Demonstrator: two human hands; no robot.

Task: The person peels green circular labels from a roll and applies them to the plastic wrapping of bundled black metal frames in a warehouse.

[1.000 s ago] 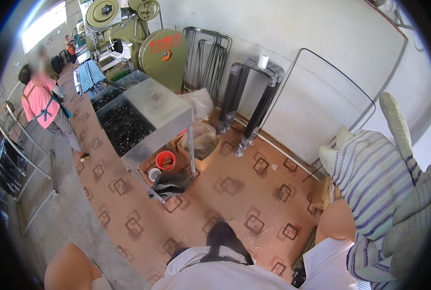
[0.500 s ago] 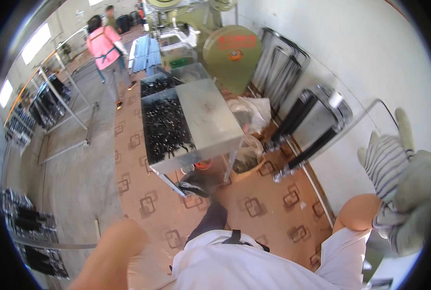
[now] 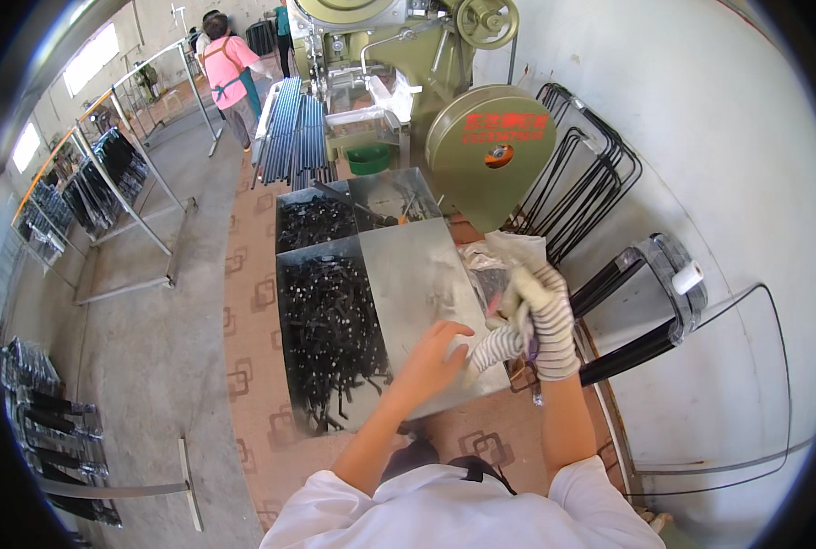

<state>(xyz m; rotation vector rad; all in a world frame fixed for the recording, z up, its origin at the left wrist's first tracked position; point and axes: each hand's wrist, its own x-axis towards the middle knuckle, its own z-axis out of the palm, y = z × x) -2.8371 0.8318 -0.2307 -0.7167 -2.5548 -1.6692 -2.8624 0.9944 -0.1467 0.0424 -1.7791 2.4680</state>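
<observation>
My bare left hand [image 3: 431, 361] reaches over the metal table, its fingers stretched toward the cuff of a loose striped work glove [image 3: 499, 348]. Its fingertips meet the cuff, though blur hides whether any are inside. My right hand [image 3: 545, 316] wears a matching striped glove and holds the loose one by its palm end, just past the table's right edge. Below my hands lies the bare side of the sheet-metal table [image 3: 408, 274]. Its left compartment holds many small black rod-like parts [image 3: 330, 329].
A green press machine [image 3: 380, 55] with a round guard [image 3: 490, 151] stands ahead. Blue-grey tubes [image 3: 293, 133] lie beyond the table. Black bent frames [image 3: 582, 174] and wrapped black parts [image 3: 627, 320] lean at the right wall. A person in pink [image 3: 229, 73] stands far left, near a rack [image 3: 124, 183].
Both hands have come in over the table; the gloves have moved from the far right to the middle. I am closer to the table. The person in pink has moved farther off.
</observation>
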